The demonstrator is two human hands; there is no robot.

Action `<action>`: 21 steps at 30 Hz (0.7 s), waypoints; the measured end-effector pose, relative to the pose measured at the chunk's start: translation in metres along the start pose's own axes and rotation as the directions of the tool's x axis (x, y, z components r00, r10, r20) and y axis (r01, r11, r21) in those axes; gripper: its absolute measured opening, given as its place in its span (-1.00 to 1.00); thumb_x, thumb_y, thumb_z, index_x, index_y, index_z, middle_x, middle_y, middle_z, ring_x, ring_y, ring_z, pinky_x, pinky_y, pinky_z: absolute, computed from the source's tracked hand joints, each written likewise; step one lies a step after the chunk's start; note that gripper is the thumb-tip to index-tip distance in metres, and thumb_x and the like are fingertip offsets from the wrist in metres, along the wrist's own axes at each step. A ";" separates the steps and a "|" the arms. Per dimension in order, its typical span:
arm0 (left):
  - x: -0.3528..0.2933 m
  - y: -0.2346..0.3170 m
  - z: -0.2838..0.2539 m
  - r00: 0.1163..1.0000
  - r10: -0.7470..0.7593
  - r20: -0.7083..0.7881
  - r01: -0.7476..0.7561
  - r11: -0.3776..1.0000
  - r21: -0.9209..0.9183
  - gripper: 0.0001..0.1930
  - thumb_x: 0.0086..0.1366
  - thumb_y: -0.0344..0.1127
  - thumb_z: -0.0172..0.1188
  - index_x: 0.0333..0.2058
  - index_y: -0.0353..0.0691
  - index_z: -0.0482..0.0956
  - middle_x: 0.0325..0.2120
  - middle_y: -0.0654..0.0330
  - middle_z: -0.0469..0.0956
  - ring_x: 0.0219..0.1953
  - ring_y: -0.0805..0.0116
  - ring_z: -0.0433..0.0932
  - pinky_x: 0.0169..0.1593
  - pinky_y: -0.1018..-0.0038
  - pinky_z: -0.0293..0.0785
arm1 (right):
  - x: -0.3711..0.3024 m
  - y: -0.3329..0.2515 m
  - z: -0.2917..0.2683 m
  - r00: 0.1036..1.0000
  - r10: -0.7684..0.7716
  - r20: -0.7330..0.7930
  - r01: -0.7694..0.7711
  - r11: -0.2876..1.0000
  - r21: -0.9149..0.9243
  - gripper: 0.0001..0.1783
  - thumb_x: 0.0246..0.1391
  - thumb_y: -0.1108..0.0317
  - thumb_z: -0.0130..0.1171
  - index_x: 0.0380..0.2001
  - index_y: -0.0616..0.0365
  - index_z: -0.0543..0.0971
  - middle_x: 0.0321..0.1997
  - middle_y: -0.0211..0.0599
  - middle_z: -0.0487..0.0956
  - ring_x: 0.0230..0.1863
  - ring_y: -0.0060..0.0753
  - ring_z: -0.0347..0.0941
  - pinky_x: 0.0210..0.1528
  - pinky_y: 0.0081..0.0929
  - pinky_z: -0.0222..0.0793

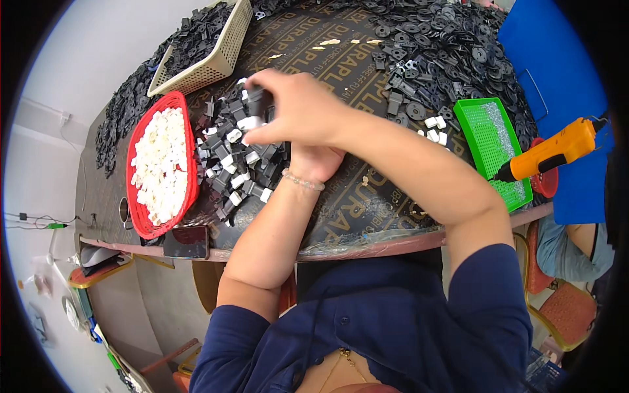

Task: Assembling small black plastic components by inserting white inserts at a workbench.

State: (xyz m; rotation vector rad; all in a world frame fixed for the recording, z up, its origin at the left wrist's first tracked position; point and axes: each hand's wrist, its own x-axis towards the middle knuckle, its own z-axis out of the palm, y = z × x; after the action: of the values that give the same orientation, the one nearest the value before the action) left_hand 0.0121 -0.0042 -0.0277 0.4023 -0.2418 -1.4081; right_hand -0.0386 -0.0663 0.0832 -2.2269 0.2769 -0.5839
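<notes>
The right hand (pixel 303 105) arches its fingers (pixel 264 78) wide around a blurred black fitting (pixel 259 101) above the table (pixel 386 196) (firm hold unclear, left hand (pixel 317 161) mostly hidden and unreadable), likely light, stiff plastic best pinched by its sides.

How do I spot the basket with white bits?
On the big dark table, find the heap of black-and-white parts. Just left of it sits the red oval basket. Unlike the cream basket full of black parts, it holds small white pieces.
</notes>
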 end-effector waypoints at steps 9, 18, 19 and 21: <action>0.012 0.007 -0.020 0.994 0.069 -0.081 -0.063 0.995 0.074 -0.55 0.43 0.05 0.01 0.07 -0.18 0.47 0.04 0.12 0.57 0.06 0.17 0.53 0.18 0.17 0.43 | 0.054 0.038 0.042 0.954 -0.292 -0.062 0.276 0.943 -0.188 -0.44 0.02 0.01 0.29 -0.01 0.19 0.61 0.03 -0.01 0.60 0.07 0.06 0.51 0.15 -0.12 0.42; -0.009 -0.025 0.027 0.953 0.187 0.239 -0.267 0.143 0.953 -0.74 0.25 -0.39 0.22 -0.07 -0.21 0.59 -0.08 0.15 0.56 -0.03 0.27 0.52 0.07 0.42 0.41 | -0.092 0.149 -0.103 0.942 0.176 -0.284 -0.328 0.646 -0.689 -0.51 0.13 0.46 0.00 0.15 -0.09 0.54 0.23 -0.26 0.49 0.25 0.03 0.32 0.24 -0.14 0.31; -0.012 -0.027 0.026 0.909 0.176 0.378 -0.374 -0.055 0.926 -0.72 0.24 -0.41 0.22 -0.05 -0.21 0.59 -0.05 0.13 0.56 0.02 0.22 0.52 0.12 0.38 0.39 | -0.102 0.159 -0.096 0.961 0.098 -0.259 -0.270 0.543 -0.795 -0.49 0.14 0.48 -0.02 0.16 -0.11 0.53 0.26 -0.28 0.47 0.25 0.02 0.32 0.28 -0.11 0.26; -0.017 -0.028 0.030 0.880 0.087 0.467 -0.430 -0.269 0.862 -0.63 0.18 -0.50 0.19 0.00 -0.19 0.59 0.06 0.01 0.50 0.14 -0.01 0.45 0.22 0.27 0.34 | -0.110 0.166 -0.090 0.974 0.028 -0.226 -0.210 0.489 -0.847 -0.41 0.02 0.54 0.12 0.18 -0.07 0.50 0.29 -0.25 0.42 0.26 0.02 0.29 0.34 -0.05 0.17</action>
State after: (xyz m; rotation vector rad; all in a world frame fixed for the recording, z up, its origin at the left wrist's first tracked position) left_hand -0.0278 0.0053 -0.0111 1.4450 -1.6979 -0.3920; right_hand -0.1801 -0.1928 -0.0253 -3.0947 1.0251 -0.6527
